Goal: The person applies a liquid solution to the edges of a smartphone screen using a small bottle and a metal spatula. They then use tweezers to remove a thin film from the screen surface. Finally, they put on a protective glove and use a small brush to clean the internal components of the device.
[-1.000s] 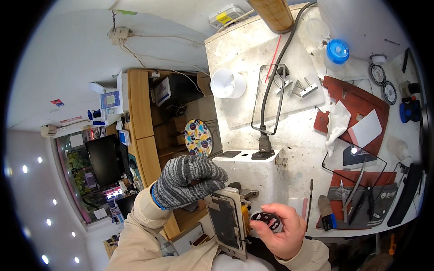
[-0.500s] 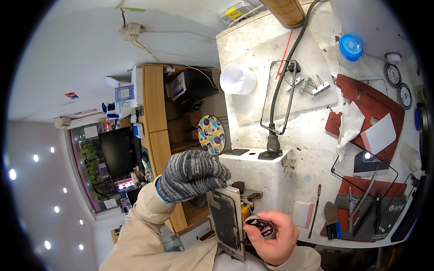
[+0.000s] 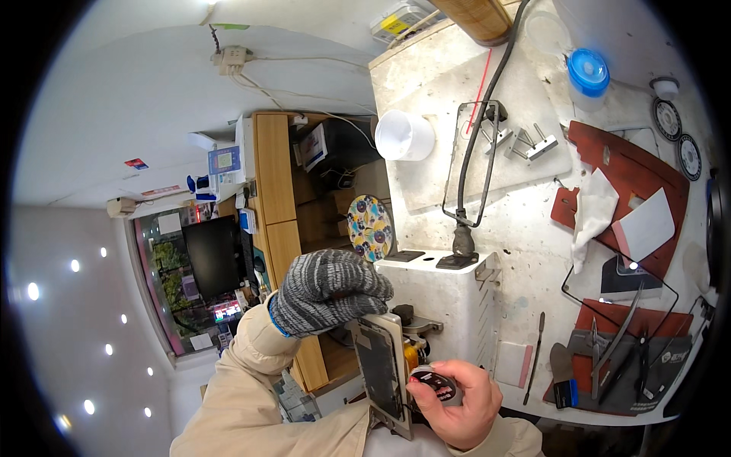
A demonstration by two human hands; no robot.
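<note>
My left hand (image 3: 333, 293), in a grey-and-black knitted glove, is curled closed at the upper edge of a flat device with a dark face and a light metal frame (image 3: 378, 369). What its fingers pinch, if anything, is too small to make out. The device stands tilted, almost upright, beside a white metal machine (image 3: 449, 293). My bare right hand (image 3: 468, 407) grips a small round spool-like disc (image 3: 437, 385) with a dark label between thumb and fingers. The disc is close to the device's right side. A yellow part (image 3: 412, 356) shows behind the device.
A black cable (image 3: 461, 175) and a wire frame rise from the machine. On the bench are a white cup (image 3: 405, 135), metal clamps (image 3: 533, 145), a blue-lidded jar (image 3: 588, 72), a scraper (image 3: 562, 373) and tweezers (image 3: 618, 327) on mats. A wooden cabinet (image 3: 274, 167) stands left.
The view has shifted slightly, so the surroundings sit a little further right. Both hands, the device and the disc keep nearly the same places relative to each other.
</note>
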